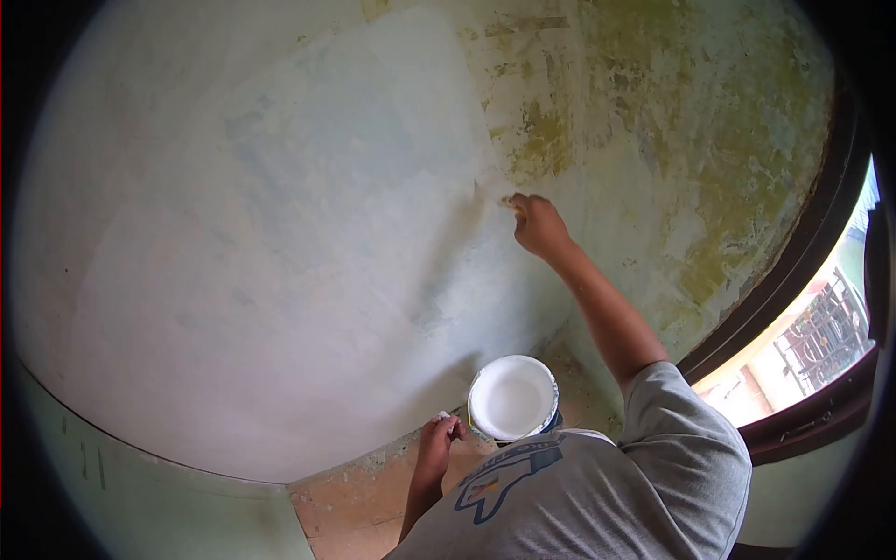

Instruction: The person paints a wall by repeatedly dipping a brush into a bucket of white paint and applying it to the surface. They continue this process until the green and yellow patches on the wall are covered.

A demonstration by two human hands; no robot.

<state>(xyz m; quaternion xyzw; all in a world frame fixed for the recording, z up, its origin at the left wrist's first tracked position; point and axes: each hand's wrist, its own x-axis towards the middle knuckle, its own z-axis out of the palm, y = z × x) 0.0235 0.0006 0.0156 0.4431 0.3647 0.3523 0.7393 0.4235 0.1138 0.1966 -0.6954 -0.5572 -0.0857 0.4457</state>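
Observation:
My right hand [539, 224] is raised to the wall, with its fingers closed on the handle of a putty knife [508, 201]. The pale blade is hard to make out against the wall [355, 233], near the border between a smooth whitish coat and patchy olive-green paint. Low in the view, my left hand [441, 435] is closed beside a bucket [470, 411]. Something small and whitish shows at its fingers, too small to name. The bucket is white inside, with smears on its rim.
A dark-framed window [793, 350] with a metal grille outside curves along the right. Tiled floor [350, 495], spotted with white near the wall, lies below. A pale green wall [159, 495] meets the coated one at lower left.

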